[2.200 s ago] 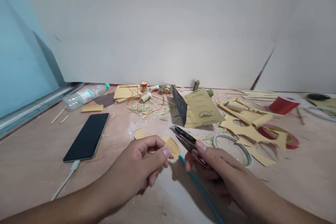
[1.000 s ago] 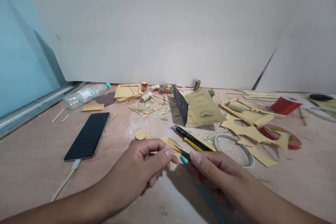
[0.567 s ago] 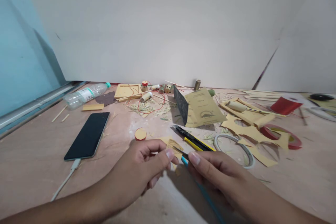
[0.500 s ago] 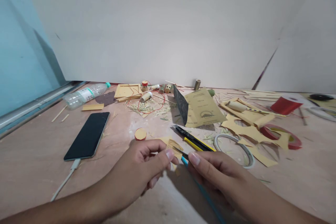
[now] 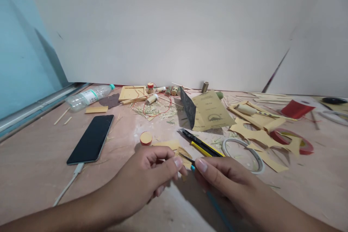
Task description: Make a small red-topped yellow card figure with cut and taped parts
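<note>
Left hand point(image 5: 154, 175) pinching small tan piece point(image 5: 187, 163) (curved lines across it), right hand point(image 5: 221, 179) pinching slim dark pointed tool point(image 5: 189, 159)

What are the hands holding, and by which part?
The left hand pinches a small tan paper piece by its left side. The right hand grips a thin dark pointed tool behind its tip; the rest is hidden.

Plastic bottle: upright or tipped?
Tipped: the plastic bottle lies on its side on the work surface, teal cap away from the person.
</note>
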Motion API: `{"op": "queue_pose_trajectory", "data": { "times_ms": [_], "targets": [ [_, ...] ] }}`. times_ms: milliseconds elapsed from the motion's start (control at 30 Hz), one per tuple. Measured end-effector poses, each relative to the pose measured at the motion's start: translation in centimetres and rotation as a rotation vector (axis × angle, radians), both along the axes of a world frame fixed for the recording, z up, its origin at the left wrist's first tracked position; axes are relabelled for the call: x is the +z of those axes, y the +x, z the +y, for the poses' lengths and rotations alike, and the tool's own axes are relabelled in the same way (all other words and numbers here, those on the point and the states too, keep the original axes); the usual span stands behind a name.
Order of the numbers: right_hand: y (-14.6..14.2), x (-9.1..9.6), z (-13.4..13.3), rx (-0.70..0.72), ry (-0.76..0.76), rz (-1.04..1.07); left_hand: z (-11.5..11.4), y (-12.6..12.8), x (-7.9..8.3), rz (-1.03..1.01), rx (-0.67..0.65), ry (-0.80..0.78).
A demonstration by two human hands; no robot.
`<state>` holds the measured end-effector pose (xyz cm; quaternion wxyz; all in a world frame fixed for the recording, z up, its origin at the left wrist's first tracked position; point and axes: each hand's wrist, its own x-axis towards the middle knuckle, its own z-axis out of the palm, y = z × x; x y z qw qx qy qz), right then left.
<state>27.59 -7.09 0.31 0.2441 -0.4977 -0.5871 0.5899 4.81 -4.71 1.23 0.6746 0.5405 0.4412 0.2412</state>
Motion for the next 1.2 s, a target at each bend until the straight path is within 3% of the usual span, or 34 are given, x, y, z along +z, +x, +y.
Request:
{"op": "queue_pose_trajectory", "data": {
  "times_ms": [167, 433, 700, 967, 1200],
  "targets": [
    [0.0, -0.1, -0.1, 0.011, 0.116, 0.029, -0.1, 0.0, 0.2, 0.004, -0.038, 0.016],
    [0.0, -0.3, -0.1, 0.046, 0.104, 0.058, -0.2, 0.2, 0.4, -0.031, -0.037, -0.033],
    [0.1, -0.7, 0.3, -0.137, -0.055, 0.163, 0.0, -0.2, -0.4, 0.002, -0.045, -0.02],
    [0.0, 0.0, 0.6, -0.069, -0.011, 0.098, 0.0, 0.1, -0.1, 0.071, -0.107, 0.07],
    [0.1, 0.5, 0.8, -0.183, 0.058, 0.093, 0.2, -0.4, 0.5, 0.073, 0.071, 0.214]
  ]
}}
